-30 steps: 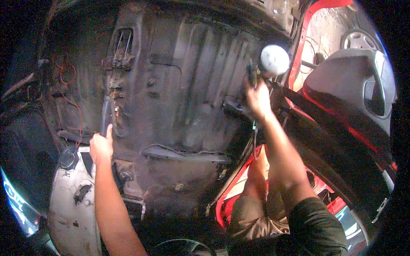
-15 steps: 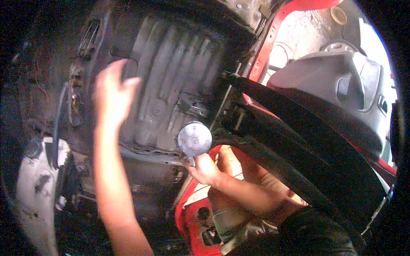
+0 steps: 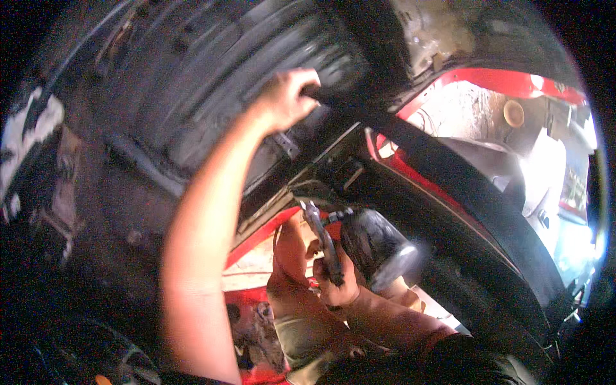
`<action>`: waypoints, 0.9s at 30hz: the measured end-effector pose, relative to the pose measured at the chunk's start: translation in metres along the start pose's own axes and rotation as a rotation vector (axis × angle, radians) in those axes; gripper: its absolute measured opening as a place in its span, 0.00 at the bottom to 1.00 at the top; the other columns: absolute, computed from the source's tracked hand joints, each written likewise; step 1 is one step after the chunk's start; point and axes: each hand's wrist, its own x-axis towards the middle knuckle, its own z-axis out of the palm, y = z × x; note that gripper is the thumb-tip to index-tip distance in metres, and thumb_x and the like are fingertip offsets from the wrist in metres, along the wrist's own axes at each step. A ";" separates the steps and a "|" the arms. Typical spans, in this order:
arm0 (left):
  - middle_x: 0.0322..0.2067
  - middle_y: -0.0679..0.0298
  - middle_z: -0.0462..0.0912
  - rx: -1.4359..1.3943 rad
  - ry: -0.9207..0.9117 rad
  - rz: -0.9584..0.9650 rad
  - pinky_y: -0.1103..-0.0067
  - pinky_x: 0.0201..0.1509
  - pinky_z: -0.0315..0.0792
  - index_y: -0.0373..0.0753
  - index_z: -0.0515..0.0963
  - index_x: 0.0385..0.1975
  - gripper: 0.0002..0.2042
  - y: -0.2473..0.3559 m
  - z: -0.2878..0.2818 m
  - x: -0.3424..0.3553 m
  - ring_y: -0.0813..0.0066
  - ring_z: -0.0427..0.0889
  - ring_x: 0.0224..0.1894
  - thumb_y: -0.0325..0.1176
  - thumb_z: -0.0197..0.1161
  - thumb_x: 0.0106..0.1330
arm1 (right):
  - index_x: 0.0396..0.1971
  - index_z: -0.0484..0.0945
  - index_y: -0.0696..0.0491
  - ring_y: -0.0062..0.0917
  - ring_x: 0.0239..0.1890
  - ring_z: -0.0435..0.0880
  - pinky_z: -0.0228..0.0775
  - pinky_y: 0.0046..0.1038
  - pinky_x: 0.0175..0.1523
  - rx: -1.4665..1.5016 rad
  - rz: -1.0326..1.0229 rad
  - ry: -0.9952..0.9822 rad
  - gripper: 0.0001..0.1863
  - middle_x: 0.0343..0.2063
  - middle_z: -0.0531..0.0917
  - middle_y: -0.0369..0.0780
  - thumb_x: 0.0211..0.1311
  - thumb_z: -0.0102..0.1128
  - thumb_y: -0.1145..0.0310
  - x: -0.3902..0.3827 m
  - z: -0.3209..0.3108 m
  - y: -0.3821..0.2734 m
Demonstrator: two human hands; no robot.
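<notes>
Left hand (image 3: 287,96) raised high, forearm stretched up from the lower edge, fingers curled over the top end of a black rubber strip (image 3: 449,173) against the dark ribbed underbody panel (image 3: 192,90); closed on that strip. Right hand (image 3: 333,282) low and near centre, wrist bent, wrapped tight around the handle of a spray gun (image 3: 321,237), its dark cup (image 3: 378,247) tilted out to the right, just below the strip. Red body edge (image 3: 487,80) arching behind at upper right. No readable packages, labels or signs; only a white patch (image 3: 29,128) at far left.
</notes>
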 end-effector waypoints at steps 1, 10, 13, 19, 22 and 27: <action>0.31 0.58 0.77 -0.008 0.046 0.087 0.72 0.45 0.73 0.33 0.74 0.36 0.11 -0.003 -0.027 -0.011 0.72 0.78 0.39 0.27 0.60 0.53 | 0.57 0.69 0.61 0.25 0.44 0.77 0.71 0.29 0.51 0.051 -0.006 -0.083 0.21 0.44 0.79 0.43 0.65 0.54 0.75 0.007 0.006 0.001; 0.24 0.64 0.76 0.191 0.489 -0.019 0.74 0.35 0.70 0.34 0.73 0.33 0.07 0.060 -0.187 -0.111 0.78 0.75 0.30 0.27 0.64 0.58 | 0.40 0.77 0.56 0.23 0.24 0.70 0.60 0.29 0.29 -0.285 0.081 -0.113 0.11 0.24 0.75 0.36 0.69 0.57 0.64 0.158 0.053 -0.017; 0.24 0.61 0.80 0.219 0.537 -0.123 0.73 0.33 0.71 0.34 0.75 0.31 0.10 0.064 -0.176 -0.158 0.77 0.78 0.29 0.32 0.69 0.58 | 0.36 0.78 0.56 0.19 0.22 0.72 0.62 0.30 0.25 -0.438 0.209 -0.226 0.14 0.24 0.78 0.34 0.69 0.59 0.59 0.221 0.045 -0.044; 0.27 0.57 0.84 0.281 0.444 -0.338 0.66 0.36 0.75 0.37 0.77 0.33 0.17 0.063 -0.139 -0.237 0.62 0.85 0.32 0.41 0.74 0.52 | 0.45 0.79 0.56 0.20 0.22 0.75 0.68 0.27 0.24 -0.493 -0.006 -0.474 0.21 0.29 0.82 0.37 0.71 0.56 0.50 0.282 0.054 -0.057; 0.41 0.56 0.82 0.284 0.429 -0.272 0.68 0.56 0.73 0.35 0.76 0.42 0.18 0.046 -0.103 -0.271 0.62 0.81 0.51 0.30 0.71 0.51 | 0.45 0.78 0.54 0.18 0.19 0.71 0.64 0.24 0.23 -0.584 -0.043 -0.546 0.23 0.30 0.81 0.35 0.72 0.54 0.47 0.281 0.071 -0.064; 0.58 0.55 0.76 -0.226 0.440 -0.338 0.65 0.64 0.68 0.41 0.77 0.38 0.19 0.052 0.067 -0.312 0.61 0.77 0.59 0.39 0.78 0.51 | 0.45 0.77 0.52 0.14 0.12 0.62 0.57 0.22 0.18 -0.508 0.095 -0.621 0.23 0.31 0.79 0.33 0.74 0.51 0.45 0.257 0.093 -0.102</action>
